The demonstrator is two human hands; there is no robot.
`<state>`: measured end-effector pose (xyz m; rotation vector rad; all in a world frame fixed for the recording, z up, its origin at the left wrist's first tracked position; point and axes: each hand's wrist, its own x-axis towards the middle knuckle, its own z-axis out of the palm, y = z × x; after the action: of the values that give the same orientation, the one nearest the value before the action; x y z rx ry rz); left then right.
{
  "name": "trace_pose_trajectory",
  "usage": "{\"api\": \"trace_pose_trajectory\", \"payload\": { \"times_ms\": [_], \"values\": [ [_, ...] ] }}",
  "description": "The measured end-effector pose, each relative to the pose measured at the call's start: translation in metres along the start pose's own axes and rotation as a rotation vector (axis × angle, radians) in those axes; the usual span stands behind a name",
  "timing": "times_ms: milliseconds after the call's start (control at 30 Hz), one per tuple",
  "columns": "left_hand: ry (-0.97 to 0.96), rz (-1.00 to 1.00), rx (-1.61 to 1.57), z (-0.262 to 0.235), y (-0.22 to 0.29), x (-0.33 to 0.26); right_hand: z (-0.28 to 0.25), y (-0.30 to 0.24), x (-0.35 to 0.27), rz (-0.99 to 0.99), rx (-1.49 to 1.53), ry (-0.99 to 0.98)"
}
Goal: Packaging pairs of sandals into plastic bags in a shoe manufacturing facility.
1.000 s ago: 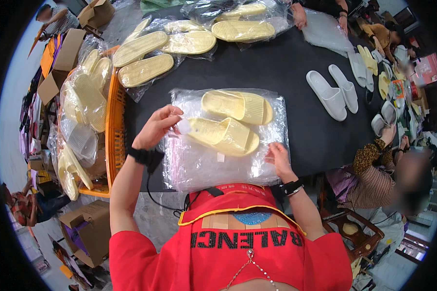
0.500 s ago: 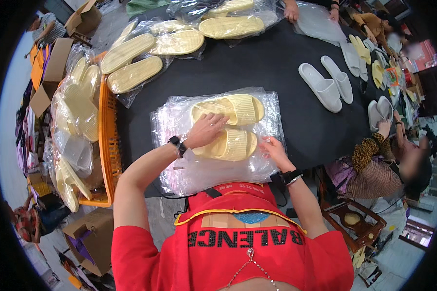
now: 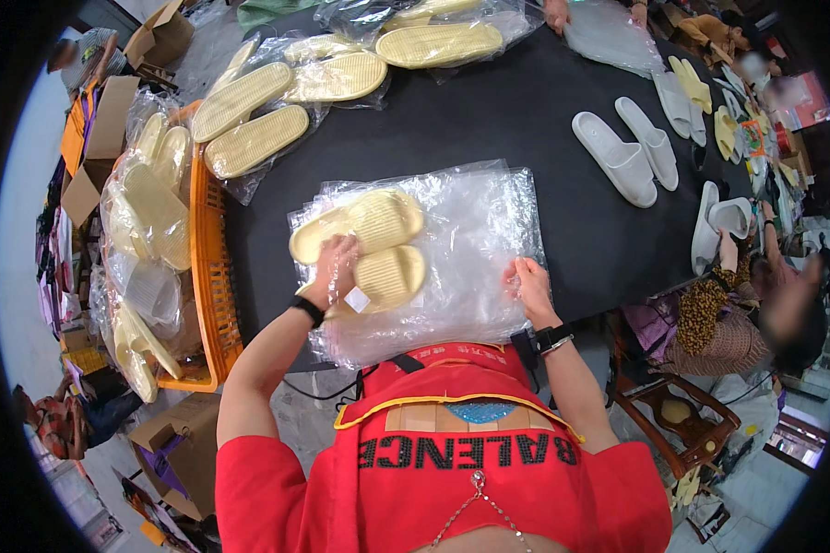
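Reaching across the nearer pale yellow slipper (image 3: 392, 276), the left hand (image 3: 335, 269) lays its fingertips against the farther yellow slipper (image 3: 383, 219), while the right hand (image 3: 528, 288) curls its fingers at the right edge of a stack of clear plastic bags (image 3: 475, 226); the shiny film makes it impossible to tell whether either hand is closed on what it touches. Both yellow slippers sit side by side over the left part of the stack, toes to the right, with a small white tag (image 3: 357, 299) beside the left hand. The stack rests on a black table (image 3: 489, 120). Left of it stands an orange basket (image 3: 210, 286) holding bagged slippers (image 3: 161, 221); more wrapped yellow soles (image 3: 256, 140) lie beyond. Well to the right are two white slippers (image 3: 615, 158), and a co-worker's hand (image 3: 556, 14) shows at the top edge.
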<state>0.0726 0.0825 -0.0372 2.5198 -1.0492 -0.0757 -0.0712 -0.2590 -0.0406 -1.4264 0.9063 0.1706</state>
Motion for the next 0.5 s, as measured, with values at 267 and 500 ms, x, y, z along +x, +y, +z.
{"api": "trace_pose_trajectory", "payload": {
  "times_ms": [267, 500],
  "values": [
    [0.555, -0.792, -0.356, -0.048, -0.097, -0.127, -0.005, 0.000, -0.001, -0.005, 0.005, -0.084],
    [0.631, -0.475, -0.728, -0.159, 0.015, -0.017, -0.025, 0.001, -0.034, -0.008, -0.088, -0.130]
  ]
}}
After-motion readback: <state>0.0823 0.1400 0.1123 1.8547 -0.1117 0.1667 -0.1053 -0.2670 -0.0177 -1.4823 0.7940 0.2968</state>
